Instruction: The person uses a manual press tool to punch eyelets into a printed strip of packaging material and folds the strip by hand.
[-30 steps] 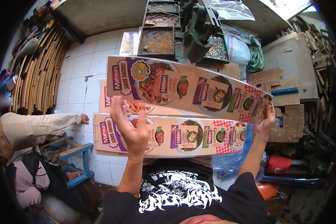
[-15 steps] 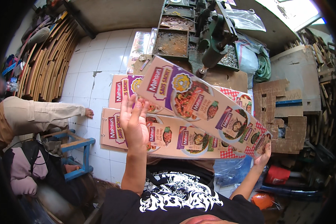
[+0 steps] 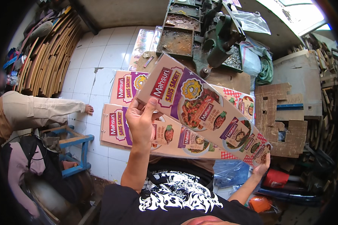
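Observation:
Between my two hands a long printed cardboard sign (image 3: 210, 108) is held up at a slant, its upper left end near the green press and its lower right end close to me. My left hand (image 3: 142, 119) pinches its left edge, thumb on the printed face. At the other end my right hand (image 3: 262, 165) grips the narrow corner. Beneath lies a similar sign (image 3: 114, 139) with small metal eyelets at its left edge, on what looks like a stack. Another sign (image 3: 121, 85) lies behind it, partly covered. The dark green hand press (image 3: 218, 54) stands just beyond the held sign.
Metal trays (image 3: 176, 41) of small parts sit left of the press. A person's leg (image 3: 45, 107) stretches in from the left, near a blue-framed stool (image 3: 84, 150). Cut brown board (image 3: 270, 112) lies at right. Stacked wooden strips (image 3: 49, 56) lean at the far left.
My left hand has gone from loosely spread fingers to a pinch on the sign's left edge. The sign has shifted slightly right and tilted a little more steeply.

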Demonstrator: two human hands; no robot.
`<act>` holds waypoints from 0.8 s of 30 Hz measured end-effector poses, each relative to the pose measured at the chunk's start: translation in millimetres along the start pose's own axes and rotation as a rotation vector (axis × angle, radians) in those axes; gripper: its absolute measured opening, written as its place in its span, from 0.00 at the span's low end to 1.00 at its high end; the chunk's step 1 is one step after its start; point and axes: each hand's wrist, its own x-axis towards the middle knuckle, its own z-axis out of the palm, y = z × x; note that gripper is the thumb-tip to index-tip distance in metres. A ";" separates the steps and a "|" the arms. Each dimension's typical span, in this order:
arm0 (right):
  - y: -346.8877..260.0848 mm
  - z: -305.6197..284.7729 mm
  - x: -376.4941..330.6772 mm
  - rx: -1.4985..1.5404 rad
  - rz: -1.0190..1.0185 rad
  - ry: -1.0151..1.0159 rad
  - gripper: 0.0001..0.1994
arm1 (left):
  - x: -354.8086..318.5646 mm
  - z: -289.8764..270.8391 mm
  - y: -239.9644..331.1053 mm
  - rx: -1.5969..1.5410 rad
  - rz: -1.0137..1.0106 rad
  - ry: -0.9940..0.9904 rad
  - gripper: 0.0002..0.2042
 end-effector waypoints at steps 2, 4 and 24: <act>-5.8 4.4 -1.6 -0.028 -0.007 -0.053 0.18 | -0.1 -2.7 1.0 0.011 0.012 0.002 0.13; -9.2 4.1 0.5 -0.142 0.022 -0.212 0.19 | 0.3 -4.7 0.2 0.018 0.021 -0.002 0.18; -0.4 -60.6 8.3 0.293 0.006 -0.702 0.13 | -26.8 -5.6 8.7 -0.235 -0.105 -0.251 0.29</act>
